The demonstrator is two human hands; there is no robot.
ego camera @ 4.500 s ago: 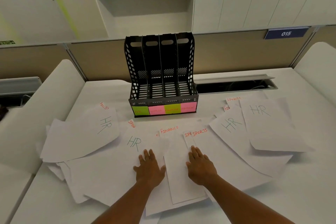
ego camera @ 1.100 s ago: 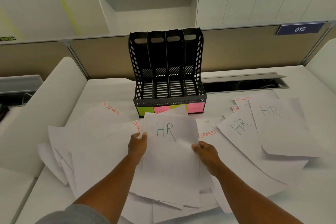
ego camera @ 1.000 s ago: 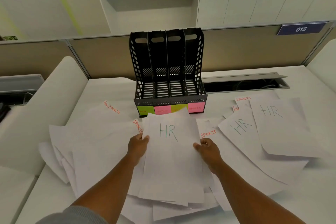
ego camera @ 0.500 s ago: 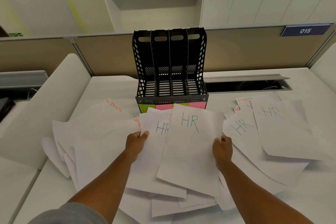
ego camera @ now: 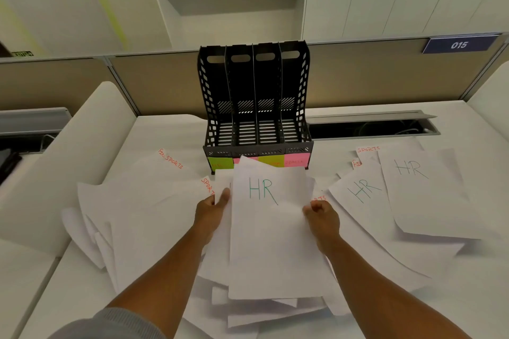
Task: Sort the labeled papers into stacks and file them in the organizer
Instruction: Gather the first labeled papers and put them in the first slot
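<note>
Both of my hands hold one white sheet marked "HR" [ego camera: 271, 231] by its side edges. My left hand [ego camera: 210, 212] has a narrow grip on the sheet's left edge, thumb lying on top of the paper. My right hand [ego camera: 321, 216] has a curled, closed grip on the right edge. The sheet sits between the two grips, raised a little over the pile, its top edge pointing away from me toward the organizer [ego camera: 256, 107]. "HR" is written in green near its top. A second sheet [ego camera: 221, 183] peeks out behind its left edge; I cannot read any label on it.

Loose white papers [ego camera: 143, 217] cover the white counter [ego camera: 468, 297] on both sides of my arms. To my left, orange labels read "SPORTS" on two sheets. To my right lie two more sheets marked "HR" in green, with an orange "SPORTS" label beyond them.

The black organizer stands upright at the far side of the counter, just beyond the held sheet, with four slots. Green and pink sticky notes [ego camera: 296, 159] run along its front; their writing is too small to read. A blue sign [ego camera: 459, 45] on the partition reads "015".
</note>
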